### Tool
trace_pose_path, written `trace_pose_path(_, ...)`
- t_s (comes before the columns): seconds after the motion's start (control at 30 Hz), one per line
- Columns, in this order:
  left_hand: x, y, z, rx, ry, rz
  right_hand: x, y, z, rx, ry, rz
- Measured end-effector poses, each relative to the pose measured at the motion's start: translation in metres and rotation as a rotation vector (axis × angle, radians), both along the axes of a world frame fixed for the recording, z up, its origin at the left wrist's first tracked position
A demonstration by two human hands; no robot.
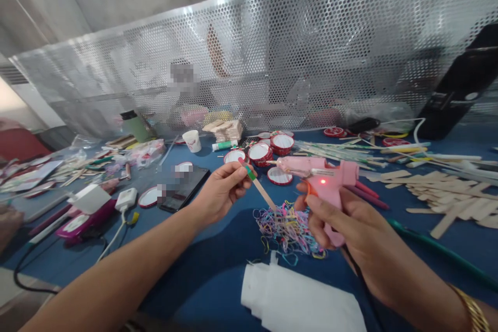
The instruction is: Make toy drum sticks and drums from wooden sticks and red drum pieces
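You are partway through the work, judging by the wooden stick point(265, 194): its upper end carries green and pinkish-red sections, while the rest is bare. Whether glue is on it is too small to tell. Your left hand point(225, 189) pinches it by the coloured end, just above the heap of rubber bands point(290, 231); you may or may not be touching the heap with its lower end. Your right hand point(346, 215) grasps the glue gun point(301, 163), over the heap's right side, its red light lit and its nozzle apart from the stick.

Many plain sticks point(462, 194), flat, pale and mostly round-ended, lie to the right of the heap, apparently unworked. The heap itself is a tangle of thin, stretchy-looking, many-coloured loops. Beyond it sit shallow red-rimmed round pieces point(260, 153) with smooth white insides; nearer you than the heap lies a soft, creased white sheet point(307, 298).
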State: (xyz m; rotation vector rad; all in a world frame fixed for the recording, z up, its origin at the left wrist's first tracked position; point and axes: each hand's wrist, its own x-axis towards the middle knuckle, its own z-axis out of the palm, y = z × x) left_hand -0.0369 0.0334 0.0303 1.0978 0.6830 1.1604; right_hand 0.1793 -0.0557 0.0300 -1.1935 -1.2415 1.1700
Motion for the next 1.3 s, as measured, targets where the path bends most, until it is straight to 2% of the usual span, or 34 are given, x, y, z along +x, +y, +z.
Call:
trace_pose_path(0.13, -0.0037, 0.0066, -0.0011, -0.012, -0.008, -0.009, 0.0017, -0.0041, -0.0004, 0.023, -0.014, 0.017)
trace_pose_path(0.37, -0.0060, 0.0093, 0.0007, -0.025, -0.012, 0.001, 0.0004, -0.0097, -0.0022, 0.089, -0.078, 0.202)
trace_pose_path(0.53, -0.0066, 0.0092, 0.0005, -0.007, -0.021, -0.004, 0.0002, -0.0101, 0.0004, 0.122, -0.174, 0.132)
trace_pose_path(0.67, -0.0073, 0.0092, -0.0004, -0.005, -0.004, 0.006, -0.0001, -0.0100, 0.0011, 0.147, -0.137, 0.085)
trace_pose_path(0.93, -0.0057, 0.0079, 0.0004, -0.010, 0.018, 0.022, 0.0012, -0.0081, -0.0055, 0.101, -0.092, 0.099)
trace_pose_path(1.3, -0.0058, 0.0066, -0.0003, -0.017, -0.002, 0.019, -0.0002, -0.0075, -0.0064, 0.127, -0.116, 0.108)
